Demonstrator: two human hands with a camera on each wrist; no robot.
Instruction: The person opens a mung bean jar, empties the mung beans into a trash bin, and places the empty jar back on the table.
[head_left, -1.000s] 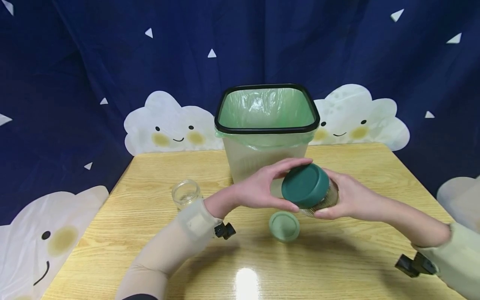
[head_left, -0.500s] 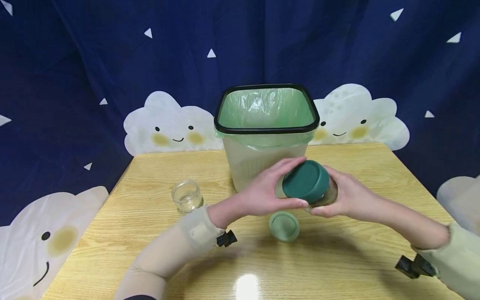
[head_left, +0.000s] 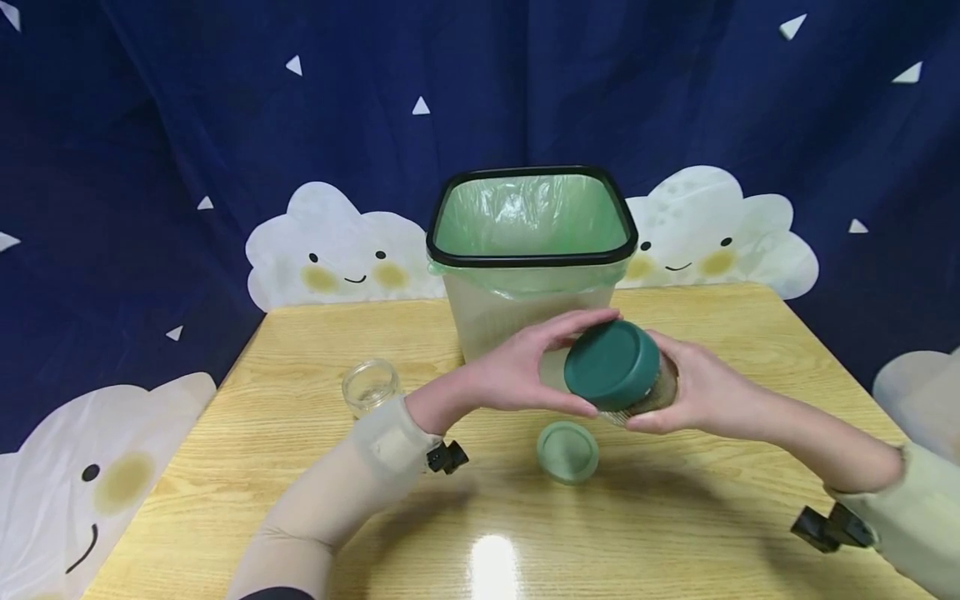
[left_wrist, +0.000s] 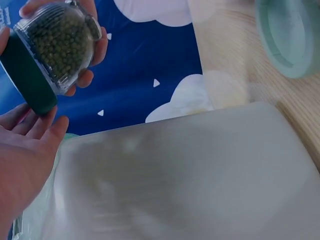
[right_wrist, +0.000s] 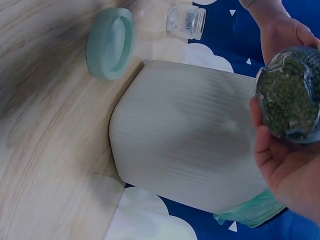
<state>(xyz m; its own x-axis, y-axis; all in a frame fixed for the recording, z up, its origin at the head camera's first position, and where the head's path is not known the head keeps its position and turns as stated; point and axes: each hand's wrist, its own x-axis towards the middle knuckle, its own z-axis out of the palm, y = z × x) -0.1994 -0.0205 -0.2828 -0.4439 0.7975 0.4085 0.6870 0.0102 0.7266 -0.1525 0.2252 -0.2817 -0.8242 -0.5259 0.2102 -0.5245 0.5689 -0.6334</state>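
Note:
A clear glass jar (left_wrist: 62, 47) full of small green beans, likely mung beans, is held tilted above the table in front of the bin. Its dark green lid (head_left: 611, 364) sits on the mouth, facing left toward my left hand (head_left: 513, 367). That hand spans the lid, thumb at the lower edge and fingers at the upper edge. My right hand (head_left: 708, 392) grips the jar's body from the right, fingers wrapped behind it. Below the hands a pale green lid (head_left: 567, 452) lies on the table. An uncovered glass jar (head_left: 371, 387) stands to the left, partly behind the left sleeve.
A whitish bin (head_left: 510, 308) with a black rim and green liner bag stands at the back middle of the wooden table (head_left: 420, 533). Behind it hangs a dark blue curtain (head_left: 480, 67) with cloud faces.
My left hand shifted slightly right around the dark green lid, then came back left, its fingers resettling on the rim. The right hand and jar hardly moved.

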